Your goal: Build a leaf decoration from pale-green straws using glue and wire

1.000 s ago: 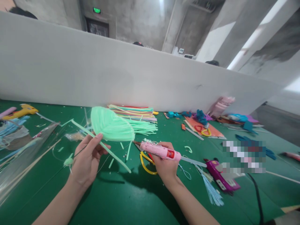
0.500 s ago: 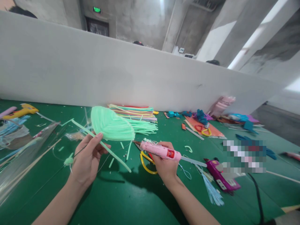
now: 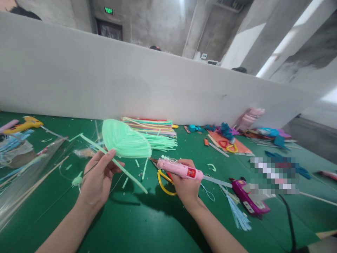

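Observation:
My left hand (image 3: 95, 181) is closed, with thumb and fingers pinching a long light-green pipe cleaner (image 3: 130, 175) that slants down to the right. Just above the fingers is a fan-shaped mint-green piece (image 3: 125, 138) made of rows laid side by side; whether the hand also grips it is hidden. My right hand (image 3: 187, 188) is wrapped round a pink glue gun (image 3: 180, 169), its nozzle pointing left, near the lower right tip of the fan piece. A clear glue stick (image 3: 216, 180) sticks out of the gun's back. Scissors with yellow handles (image 3: 166, 193) lie beneath the gun.
Bundled coloured pipe cleaners (image 3: 152, 126) lie at the back against a white partition (image 3: 158, 80). A purple glue gun (image 3: 250, 196) and a light-blue tassel (image 3: 238, 212) are on the right. A yellow glue gun (image 3: 28, 123) and plastic wrapping (image 3: 34, 182) lie left. A dark cord (image 3: 289, 218) runs at right.

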Action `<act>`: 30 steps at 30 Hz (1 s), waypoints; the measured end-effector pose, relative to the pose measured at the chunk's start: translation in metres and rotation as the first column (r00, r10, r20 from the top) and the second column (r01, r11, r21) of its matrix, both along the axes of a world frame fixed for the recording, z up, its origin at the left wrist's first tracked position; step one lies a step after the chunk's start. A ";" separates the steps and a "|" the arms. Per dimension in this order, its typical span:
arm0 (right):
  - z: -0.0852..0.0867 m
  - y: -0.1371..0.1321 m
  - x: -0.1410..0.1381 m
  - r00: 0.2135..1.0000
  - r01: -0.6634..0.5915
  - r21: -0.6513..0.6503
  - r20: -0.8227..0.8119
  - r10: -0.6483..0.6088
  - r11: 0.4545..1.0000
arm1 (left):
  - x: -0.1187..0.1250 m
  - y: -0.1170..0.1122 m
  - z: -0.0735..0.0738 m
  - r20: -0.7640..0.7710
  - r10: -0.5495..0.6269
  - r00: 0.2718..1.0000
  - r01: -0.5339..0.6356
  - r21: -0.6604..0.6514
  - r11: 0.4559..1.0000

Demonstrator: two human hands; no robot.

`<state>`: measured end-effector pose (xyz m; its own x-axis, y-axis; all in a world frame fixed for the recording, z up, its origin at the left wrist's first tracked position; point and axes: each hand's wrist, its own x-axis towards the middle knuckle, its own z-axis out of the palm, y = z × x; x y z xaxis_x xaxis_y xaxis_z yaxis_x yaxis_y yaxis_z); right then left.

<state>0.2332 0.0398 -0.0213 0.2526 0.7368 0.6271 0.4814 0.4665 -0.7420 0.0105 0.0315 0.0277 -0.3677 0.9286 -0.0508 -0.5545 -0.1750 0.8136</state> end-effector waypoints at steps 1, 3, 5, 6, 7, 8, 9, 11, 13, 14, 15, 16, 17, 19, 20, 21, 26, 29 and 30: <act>0.000 0.000 0.000 1.000 -0.002 -0.001 0.000 0.002 1.000 | 0.000 0.000 0.000 0.001 0.002 1.000 -0.002 -0.001 1.000; 0.001 -0.001 -0.001 1.000 -0.006 -0.002 -0.003 0.006 1.000 | 0.000 0.000 0.001 0.002 0.000 1.000 0.000 -0.006 1.000; 0.002 -0.002 -0.002 1.000 -0.013 0.004 -0.008 0.013 1.000 | -0.001 -0.001 0.001 0.002 0.002 1.000 -0.002 -0.009 1.000; 0.002 -0.002 -0.002 1.000 -0.018 0.009 -0.011 0.018 1.000 | -0.001 -0.001 0.001 0.003 0.003 1.000 -0.003 -0.010 1.000; 0.003 -0.002 -0.002 1.000 -0.024 0.014 -0.012 0.024 1.000 | -0.001 -0.001 0.001 0.005 0.004 1.000 -0.004 -0.007 1.000; 0.003 -0.002 -0.002 0.999 -0.030 0.019 -0.012 0.030 0.999 | -0.001 -0.001 0.000 0.006 0.006 1.000 -0.006 -0.005 1.000; 0.003 -0.002 -0.002 0.999 -0.035 0.023 -0.011 0.035 0.999 | -0.001 -0.001 0.000 0.006 0.005 1.000 -0.005 -0.005 1.000; 0.004 -0.002 -0.002 0.999 -0.041 0.030 -0.011 0.041 0.999 | -0.001 -0.001 0.000 0.004 0.003 1.000 -0.003 -0.004 1.000; 0.005 -0.003 -0.003 0.999 -0.042 0.031 -0.015 0.043 0.999 | -0.001 0.000 0.000 0.001 0.001 1.000 -0.001 -0.002 1.000; 0.005 -0.003 -0.003 0.999 -0.043 0.025 -0.018 0.043 0.999 | -0.001 0.000 0.000 0.000 0.001 1.000 -0.001 0.000 1.000; 0.005 -0.003 -0.003 0.999 -0.043 0.017 -0.018 0.043 0.999 | -0.001 0.000 0.000 -0.001 0.000 1.000 0.000 0.002 1.000; 0.005 -0.003 -0.003 0.999 -0.041 0.011 -0.018 0.041 0.999 | -0.001 0.000 0.000 -0.002 0.000 1.000 0.000 0.004 1.000; 0.005 -0.003 -0.003 0.999 -0.040 0.004 -0.014 0.040 0.999 | 0.000 0.000 0.000 -0.004 -0.001 1.000 0.001 0.004 1.000; 0.004 -0.003 -0.003 0.999 -0.035 -0.002 -0.002 0.035 0.999 | 0.000 0.000 0.000 -0.002 -0.001 1.000 0.001 -0.002 1.000; 0.003 -0.003 -0.002 0.999 -0.036 0.004 0.006 0.036 0.999 | 0.000 -0.001 0.000 -0.001 0.000 1.000 0.000 -0.004 1.000; 0.002 -0.003 -0.002 0.999 -0.038 0.009 0.015 0.038 0.999 | -0.001 -0.001 0.000 0.000 0.001 1.000 -0.001 -0.005 1.000; -0.002 -0.002 -0.001 0.998 -0.042 0.010 0.050 0.041 0.999 | -0.001 0.000 -0.001 -0.004 0.001 1.000 -0.001 -0.004 1.000; 0.000 -0.002 -0.003 0.995 -0.085 -0.008 0.055 0.085 0.996 | -0.001 0.001 -0.002 -0.001 0.003 1.000 -0.003 -0.012 1.000; 0.002 -0.002 -0.003 0.992 -0.118 -0.035 0.052 0.119 0.992 | -0.001 0.001 -0.002 -0.002 0.004 1.000 -0.004 -0.013 1.000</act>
<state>0.2300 0.0381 -0.0193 0.1289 0.7793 0.6133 0.4637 0.4993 -0.7319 0.0090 0.0325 0.0258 -0.3718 0.9262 -0.0622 -0.5522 -0.1668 0.8169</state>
